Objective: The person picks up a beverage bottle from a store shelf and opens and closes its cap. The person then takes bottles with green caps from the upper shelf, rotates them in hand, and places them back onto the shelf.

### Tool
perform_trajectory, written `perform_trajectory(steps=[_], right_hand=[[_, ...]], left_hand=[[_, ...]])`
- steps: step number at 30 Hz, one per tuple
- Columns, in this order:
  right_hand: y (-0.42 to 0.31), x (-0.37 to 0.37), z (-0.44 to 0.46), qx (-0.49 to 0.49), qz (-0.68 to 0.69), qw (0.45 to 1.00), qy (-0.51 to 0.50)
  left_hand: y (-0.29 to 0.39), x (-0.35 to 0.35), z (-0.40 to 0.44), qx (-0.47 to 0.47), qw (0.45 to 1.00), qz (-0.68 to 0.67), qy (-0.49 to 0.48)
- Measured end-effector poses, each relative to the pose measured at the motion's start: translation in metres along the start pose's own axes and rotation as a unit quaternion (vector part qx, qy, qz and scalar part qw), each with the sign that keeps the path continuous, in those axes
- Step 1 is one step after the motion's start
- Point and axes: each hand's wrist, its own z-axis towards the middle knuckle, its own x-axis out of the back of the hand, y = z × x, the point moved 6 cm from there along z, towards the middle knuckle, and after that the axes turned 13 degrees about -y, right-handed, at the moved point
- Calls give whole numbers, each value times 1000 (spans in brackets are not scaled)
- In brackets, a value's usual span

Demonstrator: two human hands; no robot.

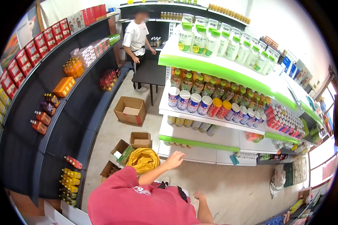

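My left hand (175, 159) is held out in front of the lowest level of the white shelf unit (199, 150), fingers loosely bent and apart, with nothing in it. Low beside my body, near my shorts, is my right hand (199, 195); its fingers are too small and turned away to read. On the unit's middle level stand white-and-blue cans (194, 102) and red-and-yellow cans (215, 107), with bottled drinks (198, 84) behind them. Green-capped clear bottles (199, 39) line the top level. A yellow bag (143, 159) lies on the floor to the left of my left hand.
Open cardboard boxes (141, 140) sit by the bag, and a larger carton (129, 117) lies beyond. Another person (136, 35) in a white shirt stands by a dark table (151, 72). A dark shelf rack (64, 112) with drinks runs along the left.
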Motion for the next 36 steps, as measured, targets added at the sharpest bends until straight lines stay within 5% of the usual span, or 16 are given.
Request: perform_trajectory(steps=[3, 9, 11, 13, 18, 21, 24, 28, 36], right_hand=[[-49, 114, -28, 183, 57, 949, 252], [-323, 316, -321, 502, -33, 863, 53], [-367, 387, -418, 717, 15, 667, 204], [-390, 457, -484, 757, 128, 582, 269], [-460, 580, -510, 694, 217, 517, 452], [-483, 600, -494, 602, 166, 538, 566], [-491, 597, -488, 545, 141, 587, 582], [-492, 585, -490, 467, 57, 647, 600], [-499, 580, -490, 382, 9, 660, 647]], left_hand=[[82, 73, 37, -77, 993, -30, 88], [225, 280, 99, -242, 913, -19, 326], [258, 334, 115, -237, 892, 3, 385], [274, 381, 143, -207, 882, 67, 419], [277, 432, 203, -119, 862, 136, 474], [267, 441, 224, -94, 867, 135, 471], [261, 445, 236, -112, 899, 66, 418], [260, 440, 245, -89, 907, 142, 387], [268, 430, 237, -76, 893, 234, 378]])
